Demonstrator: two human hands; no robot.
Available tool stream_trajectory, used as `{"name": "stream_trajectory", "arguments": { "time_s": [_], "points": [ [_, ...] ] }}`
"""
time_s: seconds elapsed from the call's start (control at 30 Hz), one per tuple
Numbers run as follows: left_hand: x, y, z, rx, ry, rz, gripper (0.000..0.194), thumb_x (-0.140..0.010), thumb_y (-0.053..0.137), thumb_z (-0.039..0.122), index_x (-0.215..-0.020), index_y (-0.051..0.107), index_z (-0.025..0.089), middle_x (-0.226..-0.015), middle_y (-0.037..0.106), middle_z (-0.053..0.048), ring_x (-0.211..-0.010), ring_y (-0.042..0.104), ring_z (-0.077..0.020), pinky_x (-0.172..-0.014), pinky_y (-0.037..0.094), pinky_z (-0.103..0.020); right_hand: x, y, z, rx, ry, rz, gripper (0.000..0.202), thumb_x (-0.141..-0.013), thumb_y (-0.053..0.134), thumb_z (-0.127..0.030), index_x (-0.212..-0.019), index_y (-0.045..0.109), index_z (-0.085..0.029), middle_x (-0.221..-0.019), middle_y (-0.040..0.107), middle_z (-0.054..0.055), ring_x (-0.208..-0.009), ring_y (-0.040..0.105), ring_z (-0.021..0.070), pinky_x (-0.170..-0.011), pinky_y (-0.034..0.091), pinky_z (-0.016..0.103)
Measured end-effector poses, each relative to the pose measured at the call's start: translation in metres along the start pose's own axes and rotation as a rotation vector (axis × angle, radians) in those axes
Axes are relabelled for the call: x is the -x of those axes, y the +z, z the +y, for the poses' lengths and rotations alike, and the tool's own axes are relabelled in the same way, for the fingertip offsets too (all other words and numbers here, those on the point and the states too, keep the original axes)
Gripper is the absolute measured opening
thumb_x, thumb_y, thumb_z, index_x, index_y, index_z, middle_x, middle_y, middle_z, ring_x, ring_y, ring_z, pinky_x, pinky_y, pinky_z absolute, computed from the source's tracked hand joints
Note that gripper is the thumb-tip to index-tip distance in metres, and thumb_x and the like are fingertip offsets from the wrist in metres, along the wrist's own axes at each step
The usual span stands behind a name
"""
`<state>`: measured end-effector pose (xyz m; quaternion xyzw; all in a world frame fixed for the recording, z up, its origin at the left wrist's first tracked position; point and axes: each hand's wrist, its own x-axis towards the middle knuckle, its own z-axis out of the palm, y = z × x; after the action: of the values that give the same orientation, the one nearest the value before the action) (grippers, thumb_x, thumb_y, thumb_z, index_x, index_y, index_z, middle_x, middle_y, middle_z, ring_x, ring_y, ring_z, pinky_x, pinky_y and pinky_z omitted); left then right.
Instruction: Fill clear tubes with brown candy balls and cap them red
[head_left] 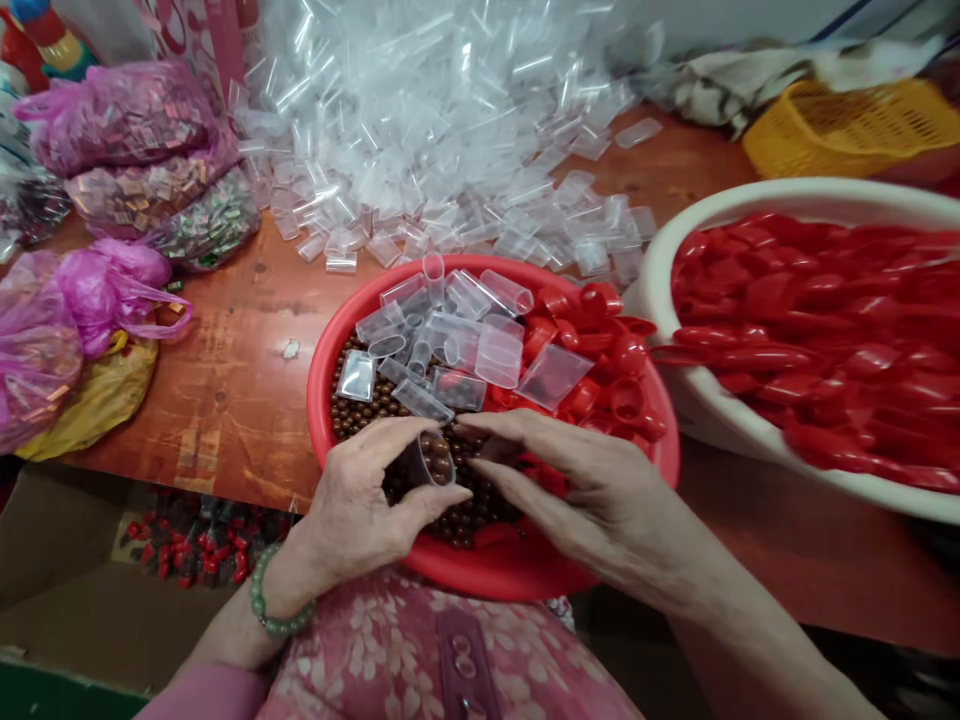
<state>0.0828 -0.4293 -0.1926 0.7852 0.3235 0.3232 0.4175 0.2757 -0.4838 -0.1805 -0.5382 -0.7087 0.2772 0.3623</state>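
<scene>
The left hand [360,500] is pinching a small clear tube [431,462] between thumb and fingertips, its open mouth tipped up and toward the right, with a few brown balls [375,405] already showing inside. The right hand [600,490] is lying flat beside it, fingers stretched out and reaching toward the tube's mouth; it is gripping nothing that I can make out. Both are working over the near edge of the red basin [480,575].

To do this fill well, I judge the tube should be kept tilted mouth-up, low over the ball heap, so strays drop back in, and capped only when full.

Beyond the hands, loose tubes [450,330] and red caps [600,345] are covering much of the basin. Farther off, the white bowl [675,250] of red pieces is running off frame, and the big tube pile [450,120] is blurring together. The right fingertips are hiding whatever sits beneath them, and the tube's fill level is hard to read.
</scene>
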Motion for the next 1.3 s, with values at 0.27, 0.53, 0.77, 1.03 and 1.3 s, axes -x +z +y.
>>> {"name": "stream_trajectory", "arguments": {
  "time_s": [0.27, 0.53, 0.77, 1.03, 1.3],
  "points": [
    [0.003, -0.002, -0.003, -0.055, 0.038, -0.158, 0.032, -0.089, 0.062, 0.026, -0.115, 0.057, 0.008, -0.108, 0.066, -0.013, -0.100, 0.060, -0.0219, -0.089, 0.050, -0.036, -0.008, -0.004, -0.009, -0.137, -0.146, -0.085, 0.031, -0.087, 0.054, -0.004, -0.111, 0.062, -0.023, -0.108, 0.060, 0.005, -0.098, 0.062, 0.0120, -0.083, 0.053, 0.020],
    [0.000, -0.005, -0.005, -0.024, 0.028, -0.289, 0.026, -0.091, 0.058, 0.026, -0.114, 0.055, 0.012, -0.109, 0.065, -0.011, -0.100, 0.058, -0.0212, -0.090, 0.049, -0.036, -0.018, -0.008, -0.012, -0.059, -0.167, -0.296, 0.019, -0.086, 0.047, -0.003, -0.096, 0.057, -0.017, -0.099, 0.054, 0.007, -0.090, 0.056, 0.0128, -0.077, 0.051, 0.022],
    [0.001, -0.002, -0.008, -0.045, -0.015, -0.157, 0.032, -0.091, 0.060, 0.026, -0.119, 0.055, 0.013, -0.112, 0.065, -0.012, -0.104, 0.060, -0.0203, -0.093, 0.050, -0.035, -0.023, -0.012, -0.004, 0.040, -0.199, -0.338, 0.013, -0.087, 0.046, -0.006, -0.085, 0.054, -0.017, -0.087, 0.051, 0.004, -0.074, 0.051, 0.0108, -0.065, 0.047, 0.021],
    [0.002, 0.002, -0.002, 0.033, -0.119, 0.042, 0.033, -0.076, 0.079, 0.033, -0.096, 0.058, 0.018, -0.086, 0.063, 0.000, -0.074, 0.060, -0.0114, -0.070, 0.050, -0.023, 0.008, -0.036, 0.018, 0.194, -0.099, -0.260, 0.017, -0.095, 0.046, -0.012, -0.106, 0.057, -0.019, -0.103, 0.060, 0.007, -0.088, 0.061, 0.0145, -0.075, 0.050, 0.025],
    [-0.006, 0.007, 0.008, 0.151, -0.251, 0.032, 0.027, -0.074, 0.080, 0.029, -0.084, 0.057, 0.018, -0.074, 0.062, 0.004, -0.063, 0.057, -0.0075, -0.060, 0.046, -0.018, 0.040, -0.012, 0.015, 0.350, -0.128, -0.503, 0.016, -0.083, 0.053, -0.005, -0.087, 0.063, -0.017, -0.085, 0.058, 0.005, -0.079, 0.049, 0.0205, -0.073, 0.042, 0.036]
  ]
}}
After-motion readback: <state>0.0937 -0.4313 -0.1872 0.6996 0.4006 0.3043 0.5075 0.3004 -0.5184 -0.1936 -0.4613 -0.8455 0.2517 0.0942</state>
